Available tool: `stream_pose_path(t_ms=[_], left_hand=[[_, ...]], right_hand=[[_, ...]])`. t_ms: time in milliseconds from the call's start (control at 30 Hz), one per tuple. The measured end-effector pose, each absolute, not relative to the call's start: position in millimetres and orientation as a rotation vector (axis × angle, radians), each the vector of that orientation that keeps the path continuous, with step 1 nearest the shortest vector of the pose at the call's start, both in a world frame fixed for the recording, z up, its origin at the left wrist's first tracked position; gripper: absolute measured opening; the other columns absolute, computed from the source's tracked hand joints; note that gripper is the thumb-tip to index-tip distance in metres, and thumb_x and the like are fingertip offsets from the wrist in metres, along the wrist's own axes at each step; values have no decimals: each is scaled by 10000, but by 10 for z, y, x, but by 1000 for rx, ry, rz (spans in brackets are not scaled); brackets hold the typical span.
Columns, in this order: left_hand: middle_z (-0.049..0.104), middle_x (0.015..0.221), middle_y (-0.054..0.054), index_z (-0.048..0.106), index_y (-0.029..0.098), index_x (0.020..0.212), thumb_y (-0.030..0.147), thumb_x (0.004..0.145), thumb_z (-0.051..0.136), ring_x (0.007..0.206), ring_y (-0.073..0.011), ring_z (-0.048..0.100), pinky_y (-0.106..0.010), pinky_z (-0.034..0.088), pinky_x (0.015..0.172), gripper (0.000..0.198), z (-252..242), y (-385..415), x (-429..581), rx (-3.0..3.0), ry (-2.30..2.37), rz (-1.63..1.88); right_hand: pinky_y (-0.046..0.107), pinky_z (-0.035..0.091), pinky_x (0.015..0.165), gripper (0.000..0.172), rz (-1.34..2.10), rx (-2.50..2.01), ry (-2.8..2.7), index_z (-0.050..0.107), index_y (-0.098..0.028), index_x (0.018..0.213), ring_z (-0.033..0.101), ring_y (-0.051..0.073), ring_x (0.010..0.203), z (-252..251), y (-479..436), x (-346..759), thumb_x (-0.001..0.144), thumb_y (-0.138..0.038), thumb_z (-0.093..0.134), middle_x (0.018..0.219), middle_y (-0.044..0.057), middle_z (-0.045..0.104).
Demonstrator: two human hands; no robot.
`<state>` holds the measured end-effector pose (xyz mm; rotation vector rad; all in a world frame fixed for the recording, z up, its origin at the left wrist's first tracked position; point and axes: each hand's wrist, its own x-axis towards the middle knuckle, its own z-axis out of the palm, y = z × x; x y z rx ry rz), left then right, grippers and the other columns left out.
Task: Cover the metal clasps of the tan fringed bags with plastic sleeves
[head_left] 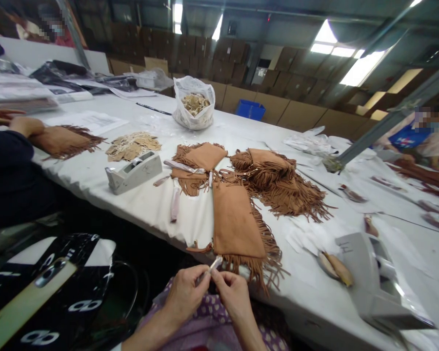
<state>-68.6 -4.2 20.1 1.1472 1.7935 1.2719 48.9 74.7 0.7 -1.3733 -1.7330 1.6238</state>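
Observation:
My left hand [188, 287] and my right hand [232, 287] meet at the table's front edge. Both are closed, fingertips pinching a small whitish wrapped strip [216, 263]; what it wraps is hidden. Just beyond lies a flat tan fringed bag [237, 222], its fringe hanging toward me and to the right. A short brown strap [200, 248] sticks out from its near left corner. Farther back are another fringed bag [205, 157] and a heap of fringed bags [267, 170]. Pale wrapped strips [175, 202] rest left of the flat bag.
Tape dispensers stand left [135, 171] and right [373, 278]. Behind the left one is a pile of beige tags [133, 145]. A white plastic bag [193, 105] holds more beige pieces. A co-worker's hand [27, 126] touches a fringed bag at left. A metal post [373, 126] rises at right.

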Motion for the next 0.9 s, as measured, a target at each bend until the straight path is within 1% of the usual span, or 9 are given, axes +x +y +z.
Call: stream_pose_path(t_ms=[167,233,300,400,533,600,700,800,900], left_hand=[[724,785,-25,710,169,825,273,844,499,736,-168,645,-215,468,697,236,159,-17,-694,1029,1646,1316],[726,803,-35,699,160,816,286,846,503,739,-171,650,-218,472,685,235,146,-14,-680,989,1623,1321],[719,753,-33,673,159,846,307,853,503,698,-171,655,-221,474,649,225,132,-29,-656,959,1701,1302],[708,723,-19,593,187,1046,311,854,519,680,-183,669,-234,476,636,241,104,-85,-624,1020,1976,1237],[707,938,-57,522,264,1232,253,895,442,847,-203,678,-257,489,742,346,77,-145,-610,1491,2138,1041],[698,967,-74,523,257,1258,212,910,389,867,-204,674,-261,494,757,376,73,-144,-600,1664,2137,943],[695,977,-94,534,222,1261,198,910,370,879,-216,671,-276,502,757,388,68,-108,-588,1699,2140,887],[703,982,-122,550,177,1237,255,900,413,893,-240,672,-302,506,778,372,61,-68,-612,1502,2125,923],[709,937,-104,513,170,1253,325,868,496,839,-242,681,-309,524,730,416,53,-75,-661,1293,2128,983]], right_hand=[[202,203,365,420,1865,-1410,-1479,619,-134,644,298,58,370,-17,759,495,640,-548,687,444,-56,429],[198,220,365,423,1918,-1385,-1434,594,-140,612,317,58,364,-17,748,482,641,-552,686,443,-57,430],[199,233,364,434,1900,-1380,-1423,565,-147,571,331,61,362,-30,727,463,645,-560,677,438,-58,424],[203,229,361,451,1820,-1396,-1404,510,-165,527,308,60,357,-56,691,434,644,-571,667,418,-68,391],[213,206,362,469,1810,-1387,-1388,465,-181,516,271,58,369,-44,668,415,635,-588,665,420,-75,363],[218,189,364,476,1792,-1383,-1409,447,-187,504,254,57,376,-19,672,418,628,-590,667,420,-78,342],[222,174,372,470,1745,-1371,-1460,448,-184,493,247,59,391,12,685,433,634,-580,659,426,-73,340],[221,185,381,431,1714,-1369,-1497,504,-166,520,263,65,405,14,688,451,665,-549,637,440,-62,370],[225,186,379,407,1697,-1400,-1515,544,-155,546,280,71,396,5,680,457,676,-532,626,437,-55,394]])
